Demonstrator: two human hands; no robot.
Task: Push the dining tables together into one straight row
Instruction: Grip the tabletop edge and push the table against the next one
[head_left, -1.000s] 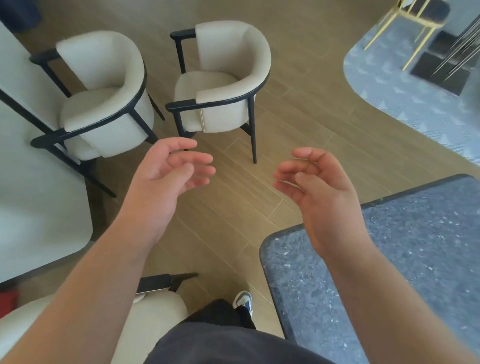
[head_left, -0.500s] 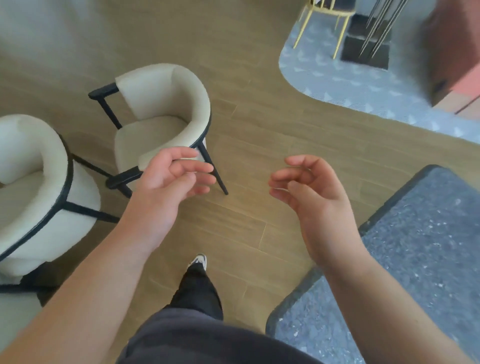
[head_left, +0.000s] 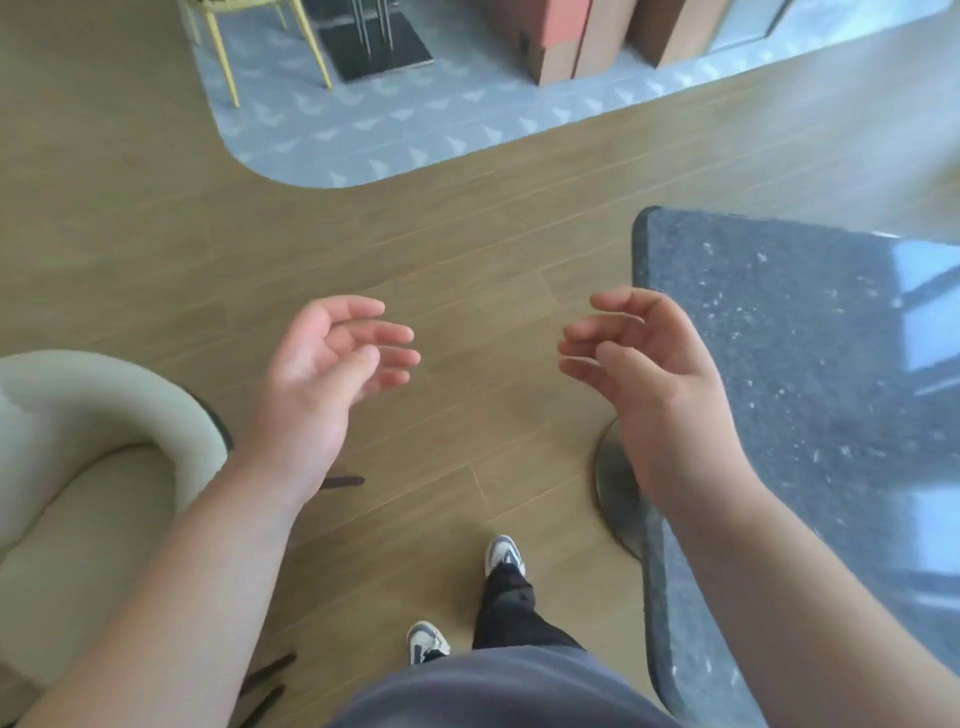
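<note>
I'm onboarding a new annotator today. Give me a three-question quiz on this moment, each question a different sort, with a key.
1. True or false: the right hand grips the dark speckled table.
2. Which side of the view shows the cream armchair? A) left B) right
3. Fill in: the left hand holds ____.

Key: 1 false, the hand hovers with loosely curled fingers, holding nothing. 2 A. 3 nothing.

Glossy speckled stone table top (head_left: 789, 374) — matt wood-plank floor (head_left: 156, 249), cream cloth chair (head_left: 98, 467).
</note>
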